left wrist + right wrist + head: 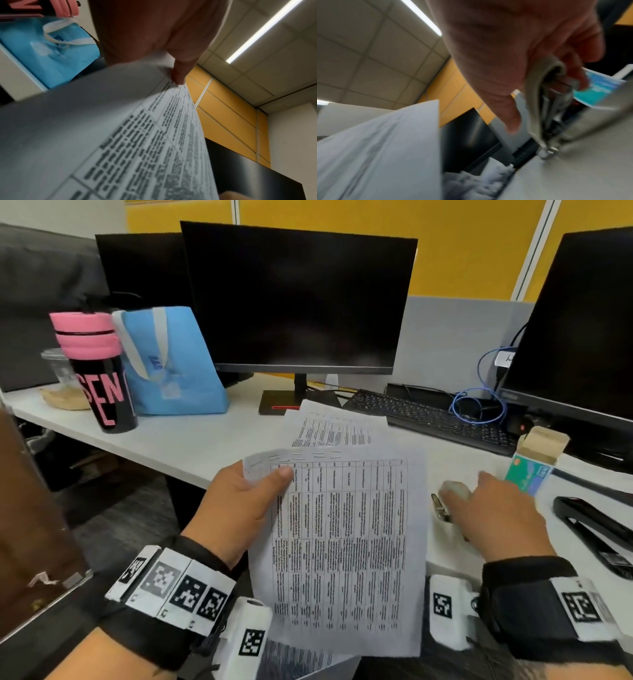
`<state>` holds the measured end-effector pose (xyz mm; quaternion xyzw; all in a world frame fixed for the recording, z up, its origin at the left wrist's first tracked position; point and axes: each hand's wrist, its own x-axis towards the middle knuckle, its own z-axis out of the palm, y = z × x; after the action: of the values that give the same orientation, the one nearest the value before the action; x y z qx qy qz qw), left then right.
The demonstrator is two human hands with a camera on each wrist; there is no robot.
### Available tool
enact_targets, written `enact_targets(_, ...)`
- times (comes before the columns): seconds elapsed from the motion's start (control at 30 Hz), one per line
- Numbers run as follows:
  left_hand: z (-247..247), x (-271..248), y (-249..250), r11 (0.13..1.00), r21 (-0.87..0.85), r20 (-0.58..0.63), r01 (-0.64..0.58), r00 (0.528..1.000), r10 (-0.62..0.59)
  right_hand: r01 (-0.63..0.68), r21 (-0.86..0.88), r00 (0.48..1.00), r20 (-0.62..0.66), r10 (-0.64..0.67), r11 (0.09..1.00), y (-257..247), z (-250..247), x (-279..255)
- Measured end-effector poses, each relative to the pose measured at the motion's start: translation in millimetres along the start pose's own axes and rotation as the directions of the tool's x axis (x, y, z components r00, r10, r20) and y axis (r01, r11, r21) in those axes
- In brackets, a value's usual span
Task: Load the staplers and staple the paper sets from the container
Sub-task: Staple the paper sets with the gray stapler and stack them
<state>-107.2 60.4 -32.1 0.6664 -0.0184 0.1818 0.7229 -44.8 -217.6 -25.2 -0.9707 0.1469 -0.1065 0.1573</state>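
Left hand (239,505) holds a paper set (346,542) up over the near desk edge, printed table facing up. Thumb (282,474) lies on top at the sheet's upper left corner, fingers under it: a pinch, confirmed in the left wrist view (178,73). A row of staples shows along the top edge.

Right hand (493,508) is down on the desk (178,440) just right of the paper, fingers curled round a small grey stapler (452,491). Right wrist view: stapler (537,102) runs between thumb and fingers, metal nose touching the desk.

Just beyond the fingers, an open staple box (529,470). Black stapler (596,525) lies to the right. Farther back: more printed sheets (332,429), keyboard (431,419), monitor (294,299).
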Motion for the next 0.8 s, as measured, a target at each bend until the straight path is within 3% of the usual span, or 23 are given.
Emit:
enact_targets(0.07,0,-2,1,0.998,0.054,0.018,-0.010,1.000,0.009,-0.046,-0.001,0.989,0.144,0.046,0.999,4,5,5)
enact_targets(0.17,1,-2,4,0.994,0.109,0.064,0.012,0.998,-0.019,-0.071,0.021,0.992,0.106,0.069,0.997,11,10,11)
enact_targets(0.27,2,-2,7,0.984,0.176,0.114,0.013,0.993,-0.034,-0.075,0.327,0.997,0.057,0.060,0.942,11,5,13)
enact_targets(0.3,3,-2,8,0.979,0.201,0.133,0.008,0.991,-0.035,-0.055,0.512,0.998,0.026,0.049,0.857,8,0,12)
enact_targets(0.37,6,-4,9,0.966,0.258,0.172,-0.012,0.984,-0.034,0.060,0.840,0.997,-0.081,0.016,0.539,-3,-12,6)
enact_targets(0.47,14,-8,12,0.946,0.321,0.209,-0.039,0.977,-0.031,0.211,0.971,0.975,-0.201,-0.093,0.109,-28,-34,-14)
enact_targets(0.53,20,-10,12,0.930,0.361,0.215,-0.073,0.977,-0.007,0.225,0.974,0.960,-0.226,-0.164,-0.027,-44,-42,-27)
enact_targets(0.57,24,-11,13,0.928,0.364,0.216,-0.085,0.976,0.004,0.238,0.971,0.955,-0.238,-0.176,-0.020,-51,-44,-32)
enact_targets(0.67,32,-17,17,0.932,0.350,0.220,-0.097,0.975,0.019,0.280,0.952,0.951,-0.258,-0.169,0.121,-62,-38,-41)
enact_targets(0.8,34,-21,25,0.930,0.351,0.215,-0.103,0.976,0.027,0.249,0.942,0.966,-0.223,-0.133,0.227,-63,-29,-44)
